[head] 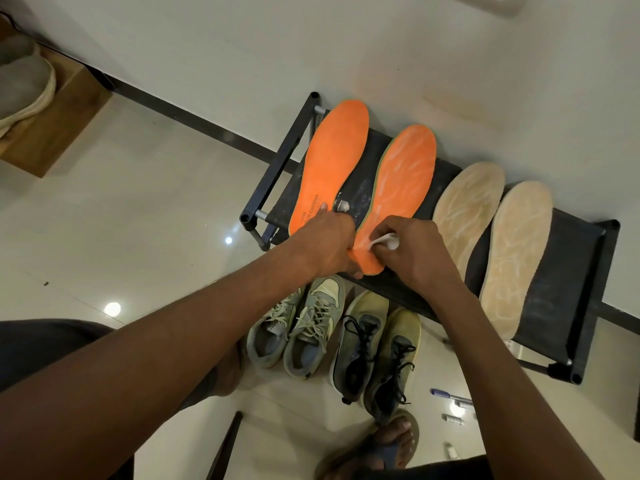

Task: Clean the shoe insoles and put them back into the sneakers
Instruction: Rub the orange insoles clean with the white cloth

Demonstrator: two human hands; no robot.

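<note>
Several insoles lie side by side on a black rack (561, 265): a clean orange insole (332, 161), a second orange insole (398, 188) streaked with white, and two beige insoles (467, 209) (516, 251). My left hand (325, 244) presses down on the heel end of the streaked orange insole. My right hand (412, 251) grips a small white brush (384, 241) against that heel. Below the rack stand a grey-green pair of sneakers (298, 327) and an olive pair with black laces (377, 351).
A small white object (343, 205) lies on the rack between the orange insoles. Small tubes and a blue-capped item (450, 398) lie on the tiled floor at the right. A sandalled foot (384, 445) is at the bottom. A wooden shelf with shoes (45, 105) stands at the far left.
</note>
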